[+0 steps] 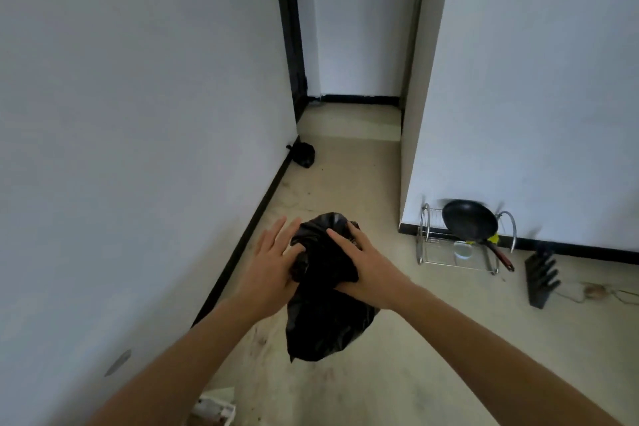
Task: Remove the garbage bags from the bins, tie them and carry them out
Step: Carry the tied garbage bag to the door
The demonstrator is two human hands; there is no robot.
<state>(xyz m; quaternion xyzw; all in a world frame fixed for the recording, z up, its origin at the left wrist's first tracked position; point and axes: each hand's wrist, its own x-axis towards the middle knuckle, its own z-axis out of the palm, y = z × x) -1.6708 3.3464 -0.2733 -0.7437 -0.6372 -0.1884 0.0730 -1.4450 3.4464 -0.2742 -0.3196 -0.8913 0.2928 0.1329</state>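
- Black garbage bag [325, 318] hangs clear of the floor at lower centre, held between both hands in front of the person; its top is bunched into a crumpled wad.
- Right hand [366, 270] lies over the bunched top, fingers spread and bent down onto the plastic, thumb tucked under the wad: it grips the bag.
- Left hand [271, 273] is set against the left side of the bunched top, fingers straight and pointing away from the person, thumb pressed into the folds. Not clenched.
- Both forearms are bare and reach in from the bottom edge.
- Floor [432, 356] is pale beige, with scuffs and dark smears beneath the bag.
- Second black bag [304, 156], small and knotted, sits on the floor against the left wall's dark skirting, near the doorway, well apart from the hands.
- Wire dish rack [428, 245] stands on the floor against the right wall; a black frying pan [470, 221] leans in it, handle pointing down to the right.
- Black knife block [541, 275] stands just right of the rack.
- White object [216, 406] at the bottom edge is partly cut off; cannot be identified.
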